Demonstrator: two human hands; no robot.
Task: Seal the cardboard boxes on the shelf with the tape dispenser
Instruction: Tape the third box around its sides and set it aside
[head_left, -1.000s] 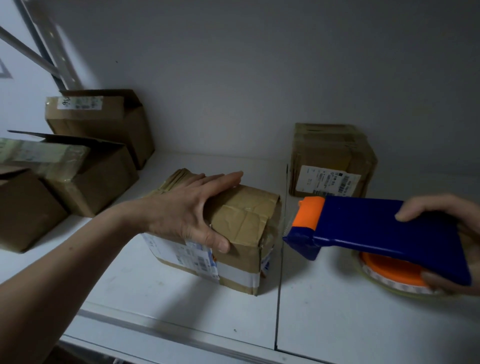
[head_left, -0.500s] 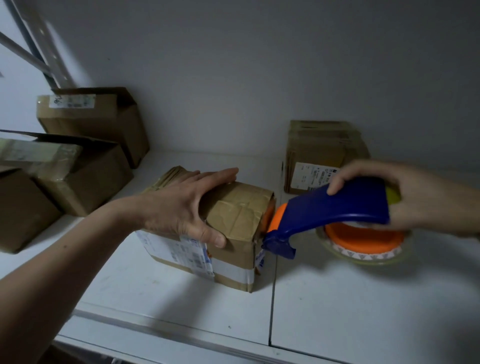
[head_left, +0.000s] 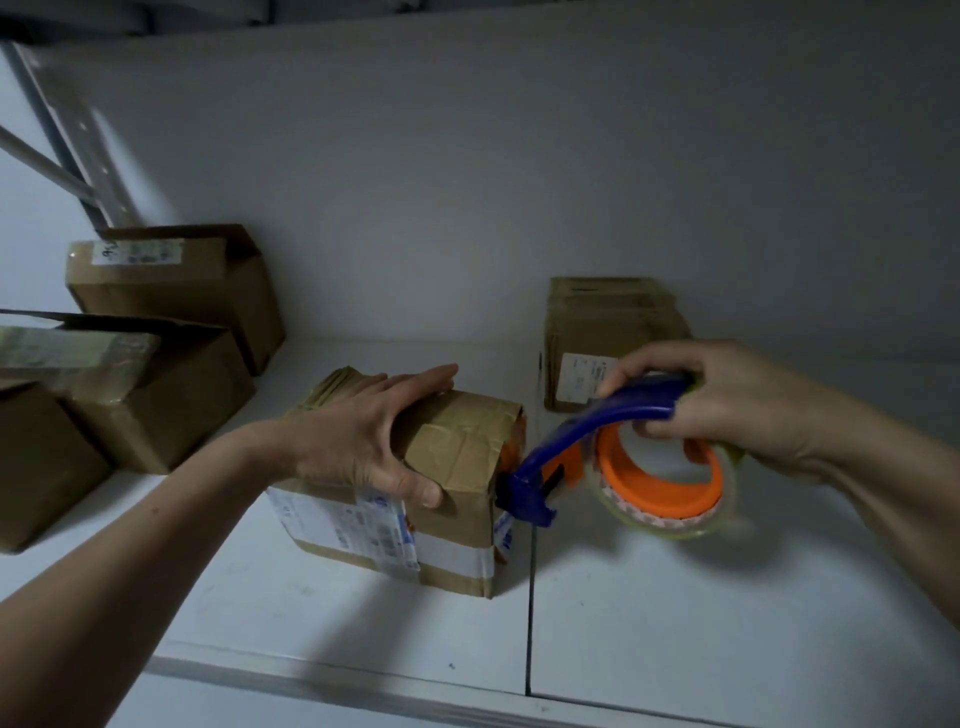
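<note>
Hands work apart: the left hand (head_left: 363, 441) clasps the box (head_left: 467, 447) near mid-shelf, fingers laid over its top and thumb pressed on the near face, while the right hand (head_left: 727, 400) grips the dispenser (head_left: 587, 426) by its blue handle, nose touching the box's upper right edge. The box's right side stands just beside the seam (head_left: 530, 597) in the shelf (head_left: 675, 623), with bare board beyond it and toward the front lip. A rear box (head_left: 608, 322) sits behind the dispenser by the wall, and three left boxes (head_left: 140, 384) stand well apart.
</note>
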